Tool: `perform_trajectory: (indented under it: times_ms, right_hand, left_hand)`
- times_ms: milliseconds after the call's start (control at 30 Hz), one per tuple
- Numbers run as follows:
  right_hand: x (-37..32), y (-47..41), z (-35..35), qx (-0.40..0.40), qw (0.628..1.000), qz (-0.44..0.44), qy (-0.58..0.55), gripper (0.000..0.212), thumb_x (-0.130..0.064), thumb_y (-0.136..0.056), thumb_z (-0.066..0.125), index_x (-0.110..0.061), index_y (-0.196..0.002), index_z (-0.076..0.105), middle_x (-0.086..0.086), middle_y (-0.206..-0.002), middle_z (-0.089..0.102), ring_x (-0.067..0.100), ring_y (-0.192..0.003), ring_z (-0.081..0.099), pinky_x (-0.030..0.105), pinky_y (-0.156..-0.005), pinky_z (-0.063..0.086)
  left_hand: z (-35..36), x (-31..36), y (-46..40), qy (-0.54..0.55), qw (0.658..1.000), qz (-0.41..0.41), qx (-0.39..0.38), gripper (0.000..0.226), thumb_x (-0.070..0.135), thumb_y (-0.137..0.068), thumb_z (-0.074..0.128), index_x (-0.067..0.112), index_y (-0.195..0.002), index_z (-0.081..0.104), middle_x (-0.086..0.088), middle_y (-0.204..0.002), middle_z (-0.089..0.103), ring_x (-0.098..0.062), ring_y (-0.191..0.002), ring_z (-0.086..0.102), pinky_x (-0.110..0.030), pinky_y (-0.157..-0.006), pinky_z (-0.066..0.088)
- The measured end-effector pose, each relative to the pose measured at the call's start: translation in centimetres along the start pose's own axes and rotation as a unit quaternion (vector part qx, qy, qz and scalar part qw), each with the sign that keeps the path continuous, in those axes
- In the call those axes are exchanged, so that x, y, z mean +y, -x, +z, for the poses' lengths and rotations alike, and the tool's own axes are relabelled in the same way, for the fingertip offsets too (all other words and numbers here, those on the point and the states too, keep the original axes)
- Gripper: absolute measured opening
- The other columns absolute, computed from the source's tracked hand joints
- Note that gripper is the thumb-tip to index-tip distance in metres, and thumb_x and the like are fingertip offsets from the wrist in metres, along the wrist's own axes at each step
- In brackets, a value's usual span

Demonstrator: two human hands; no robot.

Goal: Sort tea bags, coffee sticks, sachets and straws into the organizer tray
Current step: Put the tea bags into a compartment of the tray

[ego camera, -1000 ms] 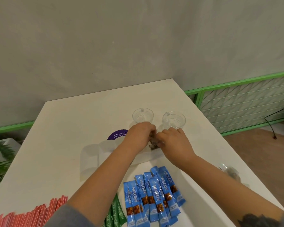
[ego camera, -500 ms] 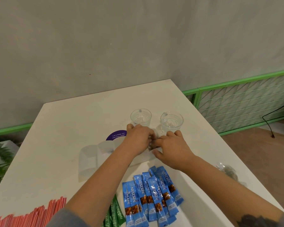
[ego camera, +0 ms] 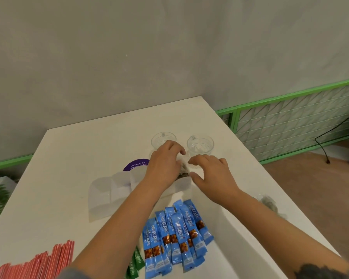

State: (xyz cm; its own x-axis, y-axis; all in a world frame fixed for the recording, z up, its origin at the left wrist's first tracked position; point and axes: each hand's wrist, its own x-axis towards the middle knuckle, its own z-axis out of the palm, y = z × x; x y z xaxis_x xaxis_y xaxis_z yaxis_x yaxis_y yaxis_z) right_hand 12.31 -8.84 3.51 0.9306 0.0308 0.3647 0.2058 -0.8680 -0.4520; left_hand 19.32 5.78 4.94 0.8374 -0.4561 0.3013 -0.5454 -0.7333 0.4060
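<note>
**Ana:** Organizer tray (ego camera: 101, 195), translucent white, lies across the middle of the white table (ego camera: 69, 162), long axis running left to right, its cells side by side. Both hands are over its right end.

**Ben:** And the loose stock?

**Ana:** Largest pile first: red straws (ego camera: 34, 262) at the near left corner, long axes pointing away and a bit right. Then the blue coffee sticks (ego camera: 175, 234), fanned just in front of the tray, their length running near-to-far, tops toward the tray. Green sachets (ego camera: 136, 264) peek out beside my left forearm. A clear tea bag (ego camera: 267, 202) lies by itself near the right edge (blurred, so I can't say which way it points).

**Ben:** Hands?

**Ana:** The left hand (ego camera: 165, 164) is curled over the right-end cell, apparently on brownish tea bags (ego camera: 182, 175) there, though I cannot tell whether it grips them. The right hand (ego camera: 212, 174) is relaxed, fingers loosely spread, touching that cell's rim, holding nothing I can see.

**Ben:** Next?

**Ana:** Probably the coffee sticks: directly below the right hand, nearer it than the left, and already aligned to slide lengthwise into a cell.
</note>
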Motion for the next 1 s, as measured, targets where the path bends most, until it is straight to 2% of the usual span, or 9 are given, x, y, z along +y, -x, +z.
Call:
perform_trajectory:
  times_ms: [67, 167, 300, 533, 733, 900, 1000]
  right_hand:
    - [1.1, 0.4, -1.3, -0.005, 0.999, 0.043, -0.033, 0.025, -0.029, -0.09, 0.056, -0.027, -0.115, 0.056, -0.01, -0.109, 0.061, 0.007, -0.088, 0.05, 0.029, -0.084, 0.028]
    - [3.0, 1.1, -3.2, 0.008, 0.992, 0.101, -0.07, 0.021, -0.027, -0.087, 0.059, -0.028, -0.108, 0.058, -0.013, -0.098, 0.061, 0.001, -0.072, 0.047, 0.033, -0.087, 0.041]
    - [5.4, 2.7, -6.0, 0.033, 0.982, 0.155, -0.1, 0.018, -0.025, -0.086, 0.061, -0.03, -0.103, 0.059, -0.015, -0.091, 0.061, 0.0, -0.061, 0.049, 0.027, -0.073, 0.042]
    - [8.2, 6.1, -9.9, 0.051, 0.969, 0.213, -0.11, 0.017, -0.024, -0.087, 0.06, -0.028, -0.104, 0.059, -0.014, -0.094, 0.062, 0.008, -0.058, 0.05, 0.023, -0.061, 0.041]
    - [10.0, 8.9, -12.0, 0.058, 0.964, 0.235, -0.111, 0.017, -0.023, -0.088, 0.06, -0.025, -0.105, 0.061, -0.013, -0.092, 0.06, -0.002, -0.067, 0.05, 0.021, -0.067, 0.039]
    - [10.8, 10.6, -12.6, 0.042, 0.967, 0.227, -0.104, 0.013, -0.023, -0.088, 0.06, -0.024, -0.1, 0.063, -0.013, -0.089, 0.061, -0.003, -0.065, 0.05, 0.012, -0.06, 0.037]
    - [11.1, 11.3, -12.5, 0.008, 0.972, 0.212, -0.099, 0.012, -0.022, -0.088, 0.061, -0.024, -0.099, 0.064, -0.013, -0.09, 0.061, 0.0, -0.067, 0.052, 0.012, -0.062, 0.039]
  left_hand:
    - [0.4, 1.3, 0.2, 0.015, 1.0, 0.003, -0.009, 0.022, 0.007, -0.083, 0.06, 0.017, -0.103, 0.06, 0.001, -0.114, 0.054, -0.019, -0.09, 0.057, -0.036, -0.079, 0.047]
    - [1.4, 3.4, 0.5, 0.032, 0.999, 0.015, -0.03, 0.021, 0.01, -0.085, 0.06, 0.018, -0.104, 0.06, 0.003, -0.115, 0.053, -0.018, -0.092, 0.057, -0.037, -0.079, 0.048]
    - [3.0, 6.3, 0.8, 0.049, 0.996, 0.038, -0.071, 0.021, 0.015, -0.087, 0.06, 0.021, -0.107, 0.058, 0.006, -0.117, 0.051, -0.016, -0.101, 0.054, -0.037, -0.081, 0.049]
    - [7.0, 11.3, 1.4, 0.032, 0.983, 0.091, -0.155, 0.03, 0.022, -0.088, 0.061, 0.029, -0.117, 0.054, 0.01, -0.122, 0.048, -0.011, -0.103, 0.055, -0.034, -0.083, 0.049]
    - [10.0, 14.4, 1.6, -0.005, 0.964, 0.131, -0.233, 0.046, 0.014, -0.086, 0.061, 0.034, -0.127, 0.053, 0.007, -0.134, 0.044, -0.014, -0.119, 0.048, -0.035, -0.089, 0.048]
    - [11.9, 15.2, 1.7, -0.021, 0.954, 0.142, -0.263, 0.038, 0.023, -0.088, 0.062, 0.035, -0.124, 0.058, 0.008, -0.135, 0.043, -0.014, -0.117, 0.049, -0.029, -0.085, 0.046]
    - [12.6, 15.4, 1.6, -0.023, 0.952, 0.132, -0.275, 0.033, 0.018, -0.086, 0.062, 0.032, -0.116, 0.064, 0.007, -0.126, 0.05, -0.014, -0.111, 0.052, -0.026, -0.081, 0.044]
